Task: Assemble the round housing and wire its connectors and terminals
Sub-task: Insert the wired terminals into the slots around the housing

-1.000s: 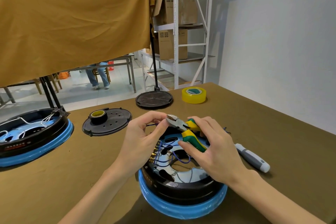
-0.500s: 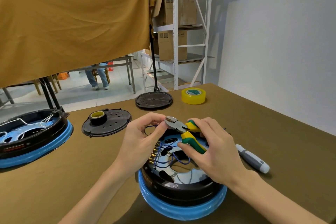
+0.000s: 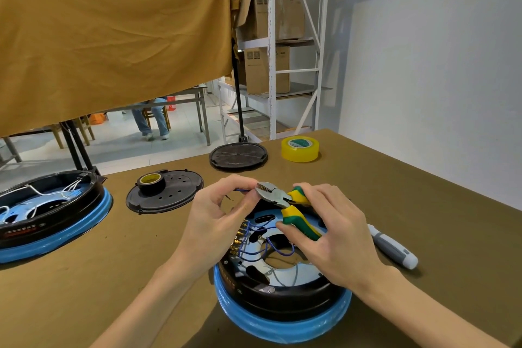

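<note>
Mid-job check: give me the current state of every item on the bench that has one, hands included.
Near housing: lid off, blue wires exposed.
Far housing: lid off, white wires showing.
Perforated lid: flat on table, black tape roll on it.
Second lid: flat on table.
Pliers: in right hand, head at blue wire.
Left hand: pinching that wire.
Screwdriver: lying unused.
Yellow tape: unused.

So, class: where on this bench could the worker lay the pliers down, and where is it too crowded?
Bare cloth lies on the near left, between the left housing and the near housing, and on the right beyond the grey screwdriver. It is crowded at the back: perforated cover, round lid, yellow tape.
</note>
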A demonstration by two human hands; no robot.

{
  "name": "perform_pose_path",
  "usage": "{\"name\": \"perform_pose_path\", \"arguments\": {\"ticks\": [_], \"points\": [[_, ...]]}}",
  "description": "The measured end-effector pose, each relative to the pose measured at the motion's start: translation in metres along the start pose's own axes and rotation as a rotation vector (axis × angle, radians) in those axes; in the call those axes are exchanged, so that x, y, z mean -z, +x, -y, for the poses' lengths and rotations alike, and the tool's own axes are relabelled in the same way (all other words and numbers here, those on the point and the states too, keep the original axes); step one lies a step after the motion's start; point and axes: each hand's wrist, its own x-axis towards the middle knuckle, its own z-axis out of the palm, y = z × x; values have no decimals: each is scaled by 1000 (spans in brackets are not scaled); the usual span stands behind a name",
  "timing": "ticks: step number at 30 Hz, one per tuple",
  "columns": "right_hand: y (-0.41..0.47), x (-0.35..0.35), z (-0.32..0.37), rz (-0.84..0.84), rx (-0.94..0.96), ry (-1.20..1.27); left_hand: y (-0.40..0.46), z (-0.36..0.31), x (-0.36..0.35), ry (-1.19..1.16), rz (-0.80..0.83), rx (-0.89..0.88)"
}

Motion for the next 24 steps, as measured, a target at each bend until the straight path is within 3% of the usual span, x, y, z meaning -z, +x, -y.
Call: {"name": "perform_pose_path", "arguments": {"ticks": [24], "points": [[1,-4,-4,15,-17,-68,-1,6,0,44,-18,-16]]}}
